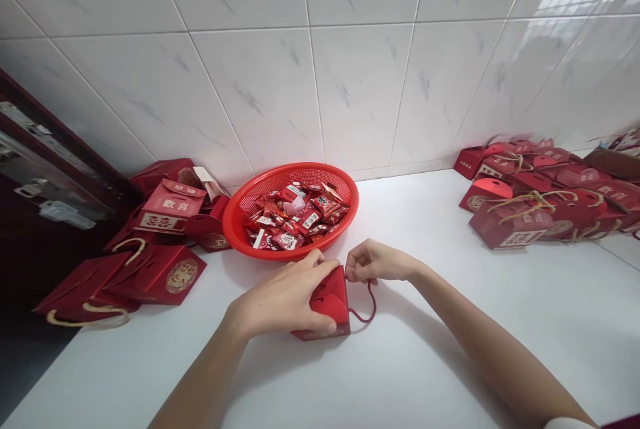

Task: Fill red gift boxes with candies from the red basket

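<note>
A small red gift box [336,301] rests on the white tabletop in front of me. My left hand [285,295] is wrapped over it from the left, with the thumb on the near side and the fingers on the far side. At its right edge, my right hand [373,262] pinches the end of a dark red cord [373,309]. The cord hangs in a loop, its lower part reaching the side of the box. Just beyond my hands is a red plastic basket [231,215] holding many wrapped candies [300,215].
Several red boxes with rope handles [165,275] are piled at the left, beside a dark cabinet door [45,215] with metal fittings. More red boxes [560,195] are grouped at the right against the tiled wall [360,89].
</note>
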A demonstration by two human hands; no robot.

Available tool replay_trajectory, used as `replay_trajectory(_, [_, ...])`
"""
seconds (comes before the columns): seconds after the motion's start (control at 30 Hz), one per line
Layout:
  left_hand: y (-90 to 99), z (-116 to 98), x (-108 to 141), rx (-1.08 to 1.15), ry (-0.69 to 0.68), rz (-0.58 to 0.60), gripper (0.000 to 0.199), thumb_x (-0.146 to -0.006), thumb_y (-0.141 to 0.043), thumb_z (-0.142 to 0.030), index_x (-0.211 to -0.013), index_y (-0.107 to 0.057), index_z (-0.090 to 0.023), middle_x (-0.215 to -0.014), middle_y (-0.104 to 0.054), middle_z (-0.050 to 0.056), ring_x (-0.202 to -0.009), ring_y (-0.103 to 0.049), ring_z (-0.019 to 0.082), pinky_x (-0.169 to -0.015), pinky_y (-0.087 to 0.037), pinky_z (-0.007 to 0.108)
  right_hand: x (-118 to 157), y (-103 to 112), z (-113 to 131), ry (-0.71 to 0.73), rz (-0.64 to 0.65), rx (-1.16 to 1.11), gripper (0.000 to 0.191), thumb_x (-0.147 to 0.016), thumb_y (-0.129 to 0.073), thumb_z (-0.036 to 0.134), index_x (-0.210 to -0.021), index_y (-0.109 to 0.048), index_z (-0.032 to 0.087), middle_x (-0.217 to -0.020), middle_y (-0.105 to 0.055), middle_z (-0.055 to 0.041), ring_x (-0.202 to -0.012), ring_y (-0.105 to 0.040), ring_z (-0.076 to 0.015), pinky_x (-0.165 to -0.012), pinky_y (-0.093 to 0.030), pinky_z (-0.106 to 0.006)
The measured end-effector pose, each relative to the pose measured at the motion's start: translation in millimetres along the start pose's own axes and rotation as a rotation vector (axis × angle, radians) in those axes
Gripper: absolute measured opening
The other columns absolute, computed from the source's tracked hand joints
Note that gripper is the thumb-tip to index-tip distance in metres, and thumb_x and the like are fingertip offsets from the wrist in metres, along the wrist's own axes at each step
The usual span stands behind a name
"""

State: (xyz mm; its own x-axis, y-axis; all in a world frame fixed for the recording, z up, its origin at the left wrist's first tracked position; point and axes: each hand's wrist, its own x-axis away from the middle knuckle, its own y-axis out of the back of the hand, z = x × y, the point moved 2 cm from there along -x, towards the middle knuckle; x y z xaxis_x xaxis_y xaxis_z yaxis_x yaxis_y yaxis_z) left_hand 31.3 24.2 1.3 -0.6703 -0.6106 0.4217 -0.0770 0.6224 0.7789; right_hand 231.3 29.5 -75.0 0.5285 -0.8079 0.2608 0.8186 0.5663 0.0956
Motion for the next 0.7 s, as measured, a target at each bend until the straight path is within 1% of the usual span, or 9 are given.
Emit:
replay_trajectory(0.13, [-0.2, 0, 0, -0.003, 0.005, -0.002, 0.047, -0.067, -0.07, -0.044, -0.11, -0.06, -0.027, -0.105, -0.05, 0.003, -0.089, -0.058, 0.023, -0.061, -0.041, 0.027, -1, -4, 1, 0.016, -0.054, 0.022, 0.01, -0.065, -0.066, 0.022, -0.07, -0.066, 0.014, -0.06, -0.061, 0.003, -0.053, -0.048, -0.0064, -0.049, -0.04, -0.018])
replay_trajectory(0.23, [-1.0, -1, 0, -0.001, 0.011, -0.007, 0.047, -0.067, -0.07, -0.044, -0.11, -0.061, -0.027, -0.104, -0.051, 0.003, -0.087, -0.058, 0.024, -0.06, -0.04, 0.027, -1, -7, 2, 0.032, -0.079, 0.037, 0.009, -0.065, -0.067, 0.023, -0.069, -0.066, 0.014, -0.061, -0.061, 0.0024, -0.054, -0.048, -0.0071, -0.05, -0.04, -0.019])
replay_trajectory(0.33, [-0.8, 0, 0, 0.009, 0.011, -0.013, 0.05, -0.067, -0.071, -0.043, -0.113, -0.063, -0.027, -0.105, -0.052, 0.004, -0.089, -0.059, 0.024, -0.061, -0.041, 0.027, 1, -5, 3, 0.017, -0.059, 0.077, 0.014, -0.067, -0.071, 0.026, -0.074, -0.068, 0.014, -0.062, -0.062, 0.0023, -0.055, -0.05, -0.0082, -0.051, -0.04, -0.02])
replay_trajectory(0.4, [1.1, 3, 2, 0.029, -0.02, -0.029, 0.055, -0.067, -0.073, -0.044, -0.119, -0.063, -0.027, -0.109, -0.054, 0.004, -0.093, -0.06, 0.025, -0.066, -0.044, 0.028, 3, -2, 3, -0.009, -0.034, 0.14, 0.021, -0.066, -0.075, 0.028, -0.081, -0.07, 0.014, -0.062, -0.064, 0.0022, -0.056, -0.051, -0.009, -0.051, -0.038, -0.02])
replay_trajectory(0.5, [6.9, 14, 12, 0.08, -0.077, -0.097, 0.069, -0.073, -0.072, -0.046, -0.138, -0.056, -0.03, -0.123, -0.058, 0.006, -0.103, -0.061, 0.026, -0.08, -0.049, 0.03, 8, 3, 3, -0.034, -0.003, 0.197, 0.025, -0.066, -0.077, 0.03, -0.084, -0.072, 0.014, -0.068, -0.069, -0.001, -0.062, -0.058, -0.0121, -0.055, -0.04, -0.022])
replay_trajectory(0.57, [11.1, 27, 22, 0.089, -0.066, -0.158, 0.067, -0.08, -0.066, -0.046, -0.144, -0.052, -0.031, -0.131, -0.059, 0.007, -0.112, -0.06, 0.028, -0.088, -0.049, 0.031, 11, 5, 5, -0.037, 0.009, 0.199, 0.022, -0.066, -0.076, 0.03, -0.08, -0.072, 0.014, -0.073, -0.071, -0.0033, -0.068, -0.062, -0.0144, -0.059, -0.043, -0.023])
replay_trajectory(0.63, [13.1, 40, 33, 0.076, -0.017, -0.191, 0.059, -0.084, -0.063, -0.047, -0.14, -0.057, -0.031, -0.134, -0.061, 0.007, -0.121, -0.056, 0.029, -0.094, -0.047, 0.032, 13, 7, 9, -0.031, 0.009, 0.21, 0.018, -0.067, -0.075, 0.03, -0.076, -0.072, 0.014, -0.072, -0.071, -0.0033, -0.069, -0.062, -0.0149, -0.061, -0.044, -0.024])
replay_trajectory(0.67, [13.0, 46, 38, 0.076, 0.008, -0.199, 0.055, -0.085, -0.062, -0.047, -0.137, -0.06, -0.03, -0.133, -0.063, 0.007, -0.123, -0.056, 0.03, -0.095, -0.046, 0.031, 15, 7, 12, -0.027, 0.008, 0.218, 0.018, -0.067, -0.075, 0.03, -0.074, -0.071, 0.014, -0.071, -0.07, -0.0028, -0.069, -0.061, -0.0147, -0.061, -0.044, -0.024])
replay_trajectory(0.7, [12.6, 51, 42, 0.088, 0.034, -0.222, 0.05, -0.085, -0.063, -0.048, -0.13, -0.065, -0.029, -0.129, -0.066, 0.006, -0.12, -0.058, 0.029, -0.093, -0.046, 0.031, 17, 8, 14, -0.023, 0.011, 0.223, 0.019, -0.067, -0.076, 0.032, -0.072, -0.071, 0.014, -0.069, -0.068, -0.0021, -0.067, -0.06, -0.0142, -0.061, -0.043, -0.024])
